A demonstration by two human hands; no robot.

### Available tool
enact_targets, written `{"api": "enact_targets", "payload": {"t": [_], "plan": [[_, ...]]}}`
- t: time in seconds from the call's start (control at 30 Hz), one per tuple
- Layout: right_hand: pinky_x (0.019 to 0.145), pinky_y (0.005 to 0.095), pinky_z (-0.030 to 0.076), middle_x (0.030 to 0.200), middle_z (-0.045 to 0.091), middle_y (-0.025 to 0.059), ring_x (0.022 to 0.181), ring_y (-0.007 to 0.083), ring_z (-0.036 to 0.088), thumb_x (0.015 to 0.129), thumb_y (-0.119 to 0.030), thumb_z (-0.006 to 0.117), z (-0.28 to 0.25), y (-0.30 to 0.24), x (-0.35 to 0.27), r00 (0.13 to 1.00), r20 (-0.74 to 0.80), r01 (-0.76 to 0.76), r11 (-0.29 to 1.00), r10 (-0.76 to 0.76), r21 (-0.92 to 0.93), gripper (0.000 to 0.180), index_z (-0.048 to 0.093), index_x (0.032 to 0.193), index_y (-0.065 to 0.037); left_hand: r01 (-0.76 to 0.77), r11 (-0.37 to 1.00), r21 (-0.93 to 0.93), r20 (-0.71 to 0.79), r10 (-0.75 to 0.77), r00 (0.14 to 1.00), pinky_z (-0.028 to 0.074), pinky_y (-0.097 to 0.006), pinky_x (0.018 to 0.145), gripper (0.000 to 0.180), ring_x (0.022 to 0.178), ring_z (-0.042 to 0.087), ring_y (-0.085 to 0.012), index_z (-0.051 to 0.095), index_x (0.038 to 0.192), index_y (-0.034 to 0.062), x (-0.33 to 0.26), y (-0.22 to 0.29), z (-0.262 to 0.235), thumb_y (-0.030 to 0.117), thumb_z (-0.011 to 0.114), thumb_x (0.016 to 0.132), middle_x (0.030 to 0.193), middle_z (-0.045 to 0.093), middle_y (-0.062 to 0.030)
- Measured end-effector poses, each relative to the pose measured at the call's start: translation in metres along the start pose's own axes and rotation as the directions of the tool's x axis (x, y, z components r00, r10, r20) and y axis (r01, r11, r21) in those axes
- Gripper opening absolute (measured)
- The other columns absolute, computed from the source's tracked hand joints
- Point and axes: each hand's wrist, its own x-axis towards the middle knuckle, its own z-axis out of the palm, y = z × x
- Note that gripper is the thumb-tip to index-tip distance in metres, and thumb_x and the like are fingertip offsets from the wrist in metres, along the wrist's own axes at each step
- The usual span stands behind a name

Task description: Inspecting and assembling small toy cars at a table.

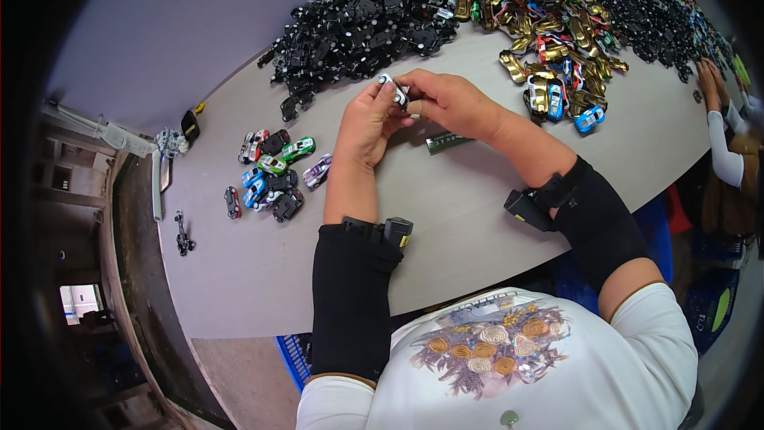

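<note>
Although the left hand [365, 126] and right hand [450, 99] pinch a white toy car [399, 95] between them, held over the grey table [469, 215], uneven finger pressure could make it slip; far-side grip hidden, cannot tell.

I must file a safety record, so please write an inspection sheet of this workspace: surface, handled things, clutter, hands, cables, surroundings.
Surface: grey table, edges bent by the lens.
Handled things: small white toy car, partly covered by fingers.
Clutter: pile of black parts, pile of coloured car bodies, group of small cars, dark green piece.
Hands: left hand and right hand both hold the toy car.
Cables: nothing seen.
Surroundings: co-worker's hands at far right; blue basket below the table.
</note>
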Motion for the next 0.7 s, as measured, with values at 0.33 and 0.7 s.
{"api": "enact_targets", "payload": {"t": [0.33, 0.7], "plan": [[0.072, 0.0327, 0.049, 0.088, 0.063, 0.0106, 0.079, 0.0254, 0.061, 0.077, -0.017, 0.074, -0.039, -0.019, -0.009, 0.794, 0.570, -0.079, 0.966, 0.211, -0.247, 0.030, 0.061, 0.100, -0.005, -0.068, 0.998, -0.016, -0.205, 0.064, 0.977, 0.031, -0.020, 0.035, 0.024, 0.047, 0.044, -0.0091, 0.047, 0.100, 0.0113, 0.001, -0.003, 0.006, 0.025, 0.066, 0.092, 0.075, 0.054, -0.0018], [0.061, 0.0226, 0.040, 0.084, 0.055, 0.0020, 0.068, 0.0086, 0.049, 0.100, -0.021, 0.049, -0.012, -0.004, -0.005, 0.940, 0.158, -0.330, 0.683, 0.304, 0.651, 0.020, 0.049, 0.115, -0.009, -0.179, 0.971, -0.157, -0.098, 0.164, 0.981, 0.054, -0.028, 0.057, 0.020, 0.068, 0.061, -0.0153, 0.050, 0.101, 0.0048, 0.001, -0.007, -0.004, 0.012, 0.065, 0.090, 0.087, 0.061, -0.0065]]}}
